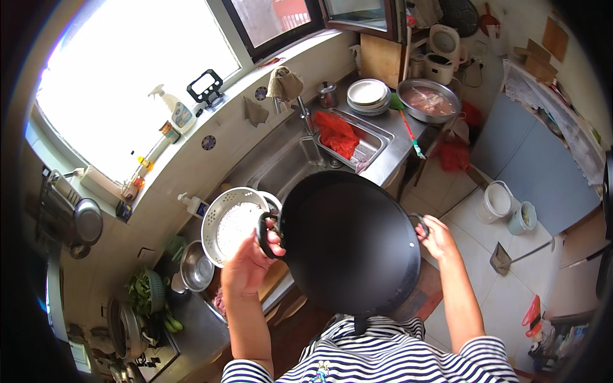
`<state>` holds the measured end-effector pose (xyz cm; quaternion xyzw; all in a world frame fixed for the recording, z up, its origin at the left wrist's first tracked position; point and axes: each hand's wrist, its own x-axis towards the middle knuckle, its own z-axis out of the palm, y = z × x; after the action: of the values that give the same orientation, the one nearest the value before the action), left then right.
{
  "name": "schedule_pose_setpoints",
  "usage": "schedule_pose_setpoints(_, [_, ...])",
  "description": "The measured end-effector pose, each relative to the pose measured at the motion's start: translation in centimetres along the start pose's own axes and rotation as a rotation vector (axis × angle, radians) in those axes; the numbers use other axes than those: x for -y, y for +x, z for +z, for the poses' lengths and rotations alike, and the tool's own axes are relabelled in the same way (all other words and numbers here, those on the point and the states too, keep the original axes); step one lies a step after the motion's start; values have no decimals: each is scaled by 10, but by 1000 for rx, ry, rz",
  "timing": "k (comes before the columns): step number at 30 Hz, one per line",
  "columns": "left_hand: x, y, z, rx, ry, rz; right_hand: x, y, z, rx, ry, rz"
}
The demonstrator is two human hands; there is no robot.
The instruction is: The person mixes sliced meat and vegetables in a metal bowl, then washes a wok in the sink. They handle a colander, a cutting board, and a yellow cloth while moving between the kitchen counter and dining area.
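Observation:
A large black wok (354, 244) is held up in front of my striped shirt, its dark inner surface facing me. My left hand (254, 253) grips the loop handle on its left side, and my right hand (435, 237) has hold of the small loop handle on the right. Nothing lies inside the wok. Just past my left hand, a perforated metal colander (218, 225) stands by the stainless steel sink (287, 165), whose near part the wok hides.
A perforated tray (378, 146) with a red plastic bag (335, 134) sits over the sink's right side. Stacked plates (368, 93) and a metal basin of meat (426, 115) stand farther right. At left are a steel bowl (197, 268) and a basket of greens (155, 289). Buckets (493, 203) stand on the floor.

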<state>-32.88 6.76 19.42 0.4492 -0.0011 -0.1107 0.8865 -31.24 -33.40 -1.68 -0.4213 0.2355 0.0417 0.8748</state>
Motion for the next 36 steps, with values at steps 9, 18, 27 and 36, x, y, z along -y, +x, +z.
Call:
schedule_pose_setpoints(9, [-48,128,42,-32,71,250,-63,247,129,271,-19,542])
schedule_pose_setpoints(18, [-16,265,38,-380,126,264,-170,427,194,204,-814,420])
schedule_pose_setpoints(27, [44,337,-31,-920,24,249,-204,522,261,-131,-1364,295])
schedule_pose_setpoints(36, [117,379,-86,-1148,23,155,-246,598,229,-133,-1470,110])
